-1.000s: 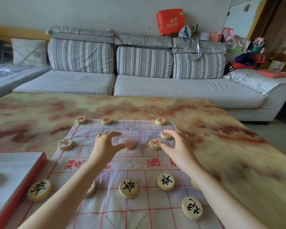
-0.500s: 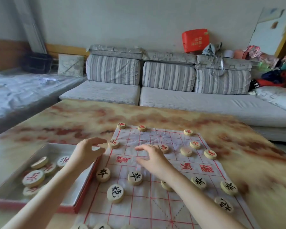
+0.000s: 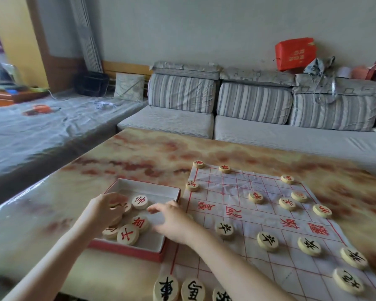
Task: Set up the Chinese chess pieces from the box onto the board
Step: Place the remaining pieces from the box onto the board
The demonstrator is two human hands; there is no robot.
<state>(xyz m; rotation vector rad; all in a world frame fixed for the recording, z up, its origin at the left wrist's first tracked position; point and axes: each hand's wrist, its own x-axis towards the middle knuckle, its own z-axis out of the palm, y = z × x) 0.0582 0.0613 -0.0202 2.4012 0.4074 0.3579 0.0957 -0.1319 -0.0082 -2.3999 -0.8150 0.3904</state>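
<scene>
**Q:** Head view. Where is the box?
**A:** The box [image 3: 148, 189], red outside and white inside, lies open on the counter [image 3: 139, 157], just beside the left edge of the board [image 3: 243, 190].

**Q:** What does it contain?
**A:** Loose pieces [image 3: 127, 235], round wooden discs with red characters, lie in its left part. Some of them overlap.

**Q:** What is the condition of the left hand?
**A:** The left hand [image 3: 104, 210] is inside the box, with its fingers bent down onto the loose pieces. The fingertips are blurred, so I cannot tell whether they have closed on a piece.

**Q:** And the right hand?
**A:** The right hand [image 3: 174, 222] is over the right part of the box, near the wall that faces the board. Its fingers stretch loosely toward the left and hold nothing. The forearm crosses the near left corner of the board.

**Q:** What is the condition of the board?
**A:** It is a creased white sheet with a red grid, lying flat on the counter. Eight red-character pieces [image 3: 256, 197] stand apart from one another on the far half. On the near half are the black-character pieces [image 3: 267, 241]. Four of them form one row, one stands nearer on the right, and three at the near edge are cut off by the frame.

**Q:** What lies beyond the counter?
**A:** A striped sofa [image 3: 248, 127] stands behind it.
</scene>
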